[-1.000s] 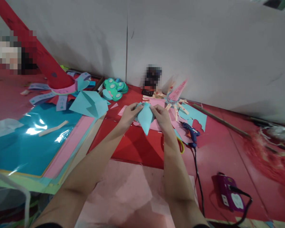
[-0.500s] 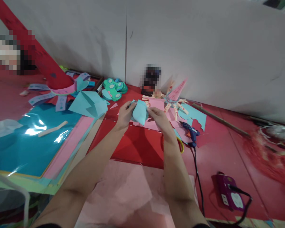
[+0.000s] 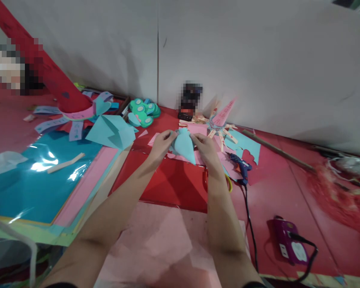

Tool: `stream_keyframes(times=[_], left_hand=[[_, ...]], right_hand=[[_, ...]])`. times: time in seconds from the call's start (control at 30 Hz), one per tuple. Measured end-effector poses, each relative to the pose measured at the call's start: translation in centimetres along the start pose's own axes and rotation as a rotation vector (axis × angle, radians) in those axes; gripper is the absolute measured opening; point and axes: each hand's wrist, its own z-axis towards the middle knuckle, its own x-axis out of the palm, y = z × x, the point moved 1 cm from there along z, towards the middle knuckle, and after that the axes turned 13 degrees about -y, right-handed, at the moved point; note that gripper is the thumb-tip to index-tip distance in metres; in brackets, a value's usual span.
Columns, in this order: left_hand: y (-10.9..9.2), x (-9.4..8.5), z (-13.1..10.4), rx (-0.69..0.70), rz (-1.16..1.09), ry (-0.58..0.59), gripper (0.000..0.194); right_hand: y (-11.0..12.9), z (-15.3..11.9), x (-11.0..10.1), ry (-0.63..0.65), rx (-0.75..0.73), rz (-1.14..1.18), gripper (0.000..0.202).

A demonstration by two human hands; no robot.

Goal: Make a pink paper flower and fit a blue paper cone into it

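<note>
Between my hands is a light blue paper piece (image 3: 184, 147), curved, its pointed end hanging down to the right. My left hand (image 3: 164, 143) pinches its upper left edge. The fingers of my right hand (image 3: 204, 145) are closed on its upper right edge. Pink paper scraps (image 3: 198, 129) lie behind and under it on the red surface. Close to my right forearm are yellow-handled scissors (image 3: 229, 183), partly hidden by the arm, and a blue glue gun (image 3: 242, 169) with its cord trailing toward me.
A folded light blue sheet (image 3: 112, 132) and green paper cut-outs (image 3: 142, 112) sit at the left. A pink paper cone (image 3: 225, 113) with strips stands behind. At the right are a stick (image 3: 279, 149) and a purple power adapter (image 3: 290, 242). Wrapped blue sheets (image 3: 33, 192) lie left.
The light blue paper has turned so its tip points down and right, showing a broader face. My left hand has shifted slightly right, and both hands' grips have moved toward its top edge.
</note>
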Motion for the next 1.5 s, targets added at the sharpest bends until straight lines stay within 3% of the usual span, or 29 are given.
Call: stream_keyframes(times=[0.23,0.37,0.53,0.8,0.93,1.03,1.1,1.2,1.5], left_hand=[[0.5,-0.3,0.3,0.02,-0.085,-0.151,0.026],[0.7,-0.1,0.5,-0.043,-0.24,-0.173,0.025],[0.9,0.2,0.8,-0.189,-0.35,-0.213,0.016],[1.1,0.3,0.8,-0.245,-0.216,-0.153,0.02],[1.5,-0.4,1.7,-0.121,-0.039,-0.149,0.018],[1.9,-2.0,2.4,0.232,0.357,-0.168,0.016],[2.5,-3.1,2.8,0.361,0.693,-0.193,0.017],[3.9,-4.1,3.1,0.316,1.01,-0.201,0.022],[5.6,-3.5,3.2,0.313,1.051,-0.13,0.025]], right_hand=[[0.2,-0.2,0.5,-0.017,0.071,0.022,0.041],[0.1,-0.6,1.4,-0.004,0.025,0.02,0.039],[-0.7,-0.3,2.0,-0.091,-0.078,0.027,0.038],[-1.6,0.6,1.0,-0.147,-0.08,0.045,0.032],[-1.8,1.1,0.2,-0.228,-0.044,0.09,0.035],[-1.8,1.5,-0.9,-0.333,-0.023,0.116,0.037],[-1.7,1.7,-1.5,-0.388,-0.021,0.133,0.038],[-1.6,1.6,-2.1,-0.428,-0.028,0.168,0.036],[-0.4,0.9,-1.8,-0.41,-0.023,0.202,0.034]])
